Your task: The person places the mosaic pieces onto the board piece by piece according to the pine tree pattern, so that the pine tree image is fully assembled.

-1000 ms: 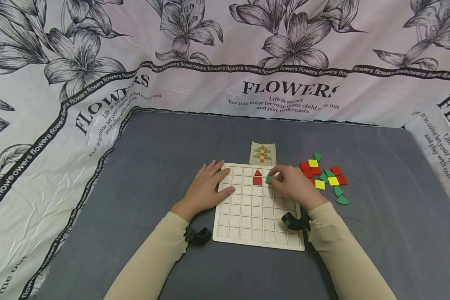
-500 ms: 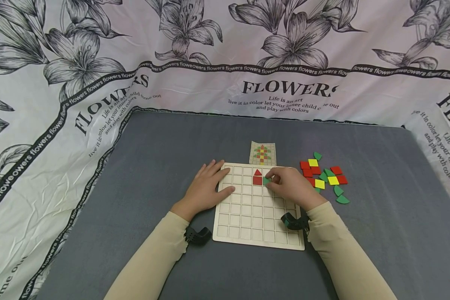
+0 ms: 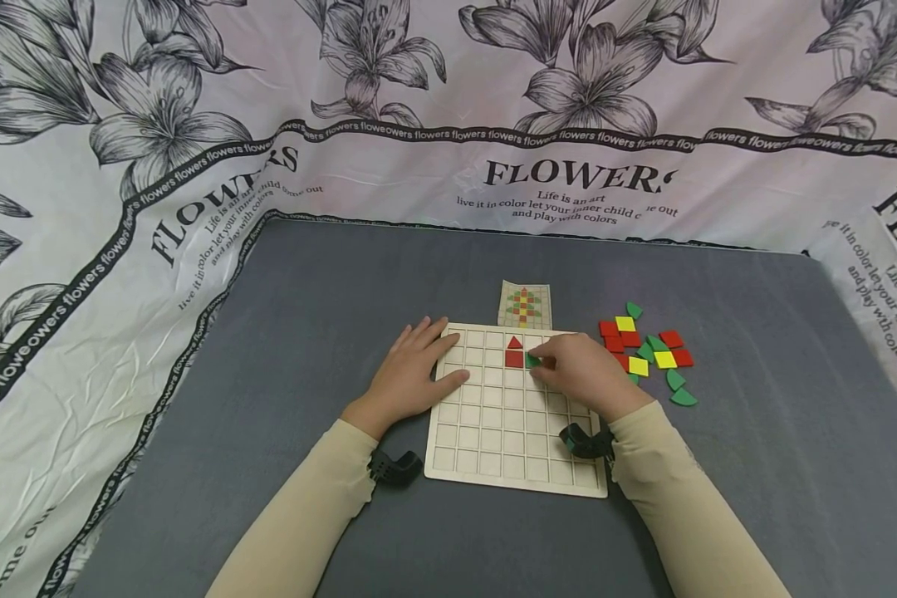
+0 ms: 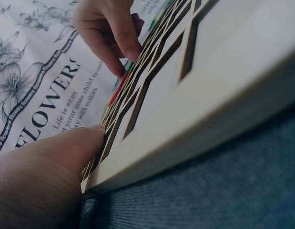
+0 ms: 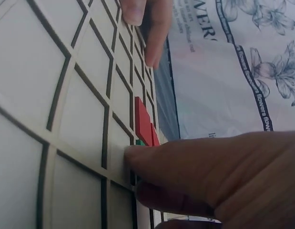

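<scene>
A pale wooden grid board lies on the grey table. My left hand rests on its left edge with fingers spread; in the left wrist view its thumb lies against the rim. My right hand pinches a small green tile between thumb and fingertips, at the grid square right of a red square tile. Above that square sits a red triangle tile. In the right wrist view the thumb covers most of the green tile, beside the red square.
Behind the board lies a pattern card showing a coloured tile figure. Loose red, yellow and green tiles, such as a yellow square and a green quarter-round, lie right of the board. A flower-printed cloth surrounds the table.
My right hand has shifted slightly left with the green tile, bringing it beside the red square. The left hand stays on the board's edge.
</scene>
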Motion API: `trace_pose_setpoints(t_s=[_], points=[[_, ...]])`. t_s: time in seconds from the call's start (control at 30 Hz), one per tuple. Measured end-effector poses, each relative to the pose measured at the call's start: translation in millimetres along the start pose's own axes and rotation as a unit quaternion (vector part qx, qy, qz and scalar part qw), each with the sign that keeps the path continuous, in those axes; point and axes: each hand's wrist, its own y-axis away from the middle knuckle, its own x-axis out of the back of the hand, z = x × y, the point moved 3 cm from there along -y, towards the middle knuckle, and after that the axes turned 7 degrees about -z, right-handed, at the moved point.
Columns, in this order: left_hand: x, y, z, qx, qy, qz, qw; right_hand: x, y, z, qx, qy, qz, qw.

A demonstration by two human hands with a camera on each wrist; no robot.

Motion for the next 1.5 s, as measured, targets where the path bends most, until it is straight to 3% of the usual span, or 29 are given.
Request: trace_pose_setpoints(t_s=[0.23,0.53,1.0,1.5], points=[[0.5,0.0,-0.7,0.0,0.001,-0.003,1.0,4,-6.4,-2,-0.021,-0.013,0.004,0.9997],[-0.6,0.5,-0.2,0.001,-0.002,-0.005,1.0,-4,-15.0,-4,0.0,-0.02,-0.027,0.9994],[-0.1,-0.1,-0.8,-0.003,0.002,0.001,1.0,-3,-10.3,-5,-0.007,-0.025,-0.029,0.9992],[0.7,1.2,1.3,0.002,0.009,-0.002,1.0,13,9.0,21,-0.036,-0.044,0.005,0.9984]])
